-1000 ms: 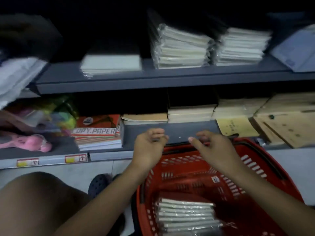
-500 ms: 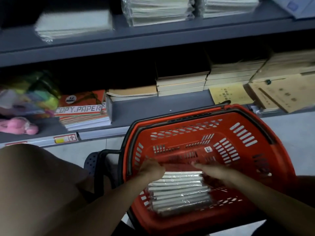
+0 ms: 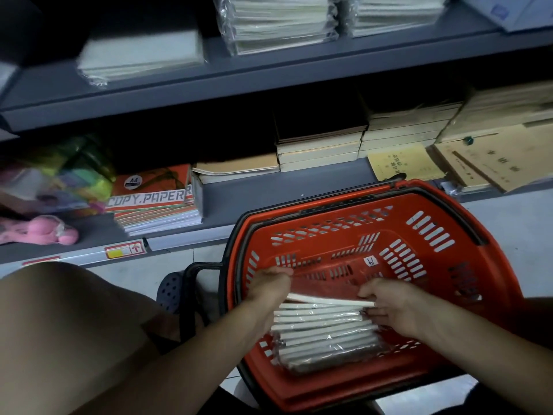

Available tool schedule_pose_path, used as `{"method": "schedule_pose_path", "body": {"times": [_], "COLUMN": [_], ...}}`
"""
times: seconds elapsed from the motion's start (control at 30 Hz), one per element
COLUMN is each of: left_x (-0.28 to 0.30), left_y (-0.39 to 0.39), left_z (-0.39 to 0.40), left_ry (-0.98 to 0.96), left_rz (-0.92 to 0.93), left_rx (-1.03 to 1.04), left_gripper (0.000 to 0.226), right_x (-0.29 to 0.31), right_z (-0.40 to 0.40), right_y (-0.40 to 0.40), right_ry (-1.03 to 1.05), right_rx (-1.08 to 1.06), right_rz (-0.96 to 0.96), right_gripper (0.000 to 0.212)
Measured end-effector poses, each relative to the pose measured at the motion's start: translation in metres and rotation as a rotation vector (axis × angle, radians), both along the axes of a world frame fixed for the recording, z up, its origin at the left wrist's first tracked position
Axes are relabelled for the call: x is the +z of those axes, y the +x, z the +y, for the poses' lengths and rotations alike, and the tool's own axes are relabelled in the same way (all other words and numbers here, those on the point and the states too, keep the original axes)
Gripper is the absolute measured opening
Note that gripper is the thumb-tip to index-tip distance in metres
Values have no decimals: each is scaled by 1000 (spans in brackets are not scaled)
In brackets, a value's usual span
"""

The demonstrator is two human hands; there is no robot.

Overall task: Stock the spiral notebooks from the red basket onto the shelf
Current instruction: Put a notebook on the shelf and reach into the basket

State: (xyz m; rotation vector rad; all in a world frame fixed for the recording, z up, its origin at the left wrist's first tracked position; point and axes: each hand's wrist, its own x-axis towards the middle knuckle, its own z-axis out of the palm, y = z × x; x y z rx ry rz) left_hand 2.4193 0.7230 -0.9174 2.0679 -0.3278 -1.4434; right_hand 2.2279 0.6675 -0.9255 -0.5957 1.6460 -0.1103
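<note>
A stack of plastic-wrapped notebooks (image 3: 326,330) stands on edge inside the red basket (image 3: 425,235) on the floor. The rearmost notebook (image 3: 329,300) is tilted up from the stack, red cover facing away. My left hand (image 3: 269,287) grips its left end and my right hand (image 3: 395,307) grips its right end. The grey lower shelf (image 3: 236,194) lies just beyond the basket, with a low brown notebook pile (image 3: 236,170) on it.
Copy paper reams (image 3: 155,205) and a pink toy (image 3: 42,232) sit at the shelf's left. Brown notebook stacks (image 3: 323,145) and envelopes (image 3: 484,157) fill its right. Wrapped white packs (image 3: 278,22) rest on the upper shelf. My knee (image 3: 68,324) is at lower left.
My hands dropped from near the shelf edge into the basket and closed on the rearmost notebook, lifting it off the stack. The view tilted downward.
</note>
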Motion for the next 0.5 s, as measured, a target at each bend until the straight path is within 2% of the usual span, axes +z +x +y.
{"method": "schedule_pose_path", "body": {"times": [0.1,0.2,0.3,0.33,0.4,0.5], "left_x": [23,56,96,107,126,147], "left_y": [2,6,6,6,6,12], "left_z": [-9,-18,-14,-11,-4,1], "left_ry": [-107,-281,-429,-465,-526,-627], "left_rz": [97,308,488,530,607,691], "left_rx": [74,115,60,51,22,-29], "left_gripper": [20,21,13,13,23,41], "right_x": [43,102,165,180,203,226], "right_z": [5,13,27,31,37,43], "right_y": [-4,-9,-15,-18,-23,-27], "right_ry": [-55,-144,-296,-346,-416,-501], "right_rx": [-200,-397,-430,-425,-422,-370], "right_rz": [-73,-238,-314,-335,-379,-420], "right_gripper": [18,24,37,34,23,29]}}
